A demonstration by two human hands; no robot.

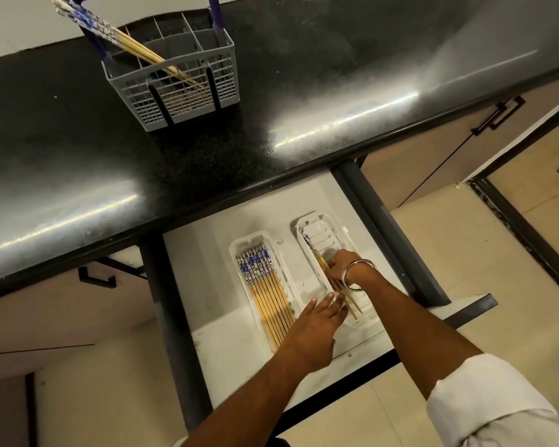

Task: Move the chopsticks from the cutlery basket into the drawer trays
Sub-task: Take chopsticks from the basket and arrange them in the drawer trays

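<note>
A grey cutlery basket (175,88) stands on the black counter with a few blue-patterned bamboo chopsticks (123,40) leaning out to the left. Below, the open drawer (213,259) holds two clear trays. The left tray (259,243) is filled with several chopsticks (267,295) lying side by side. In the right tray (323,227) lie a few chopsticks (310,250); my right hand (342,266), with a metal bangle on the wrist, holds them at their middle. My left hand (320,321) has straight fingers touching their thin ends at the tray's near end.
The black counter (304,91) runs across the view above the drawer. Cabinet doors with black handles (497,116) sit to the right, another handle (96,279) to the left. Beige floor tiles (465,253) lie beyond the drawer's dark right rail (388,227).
</note>
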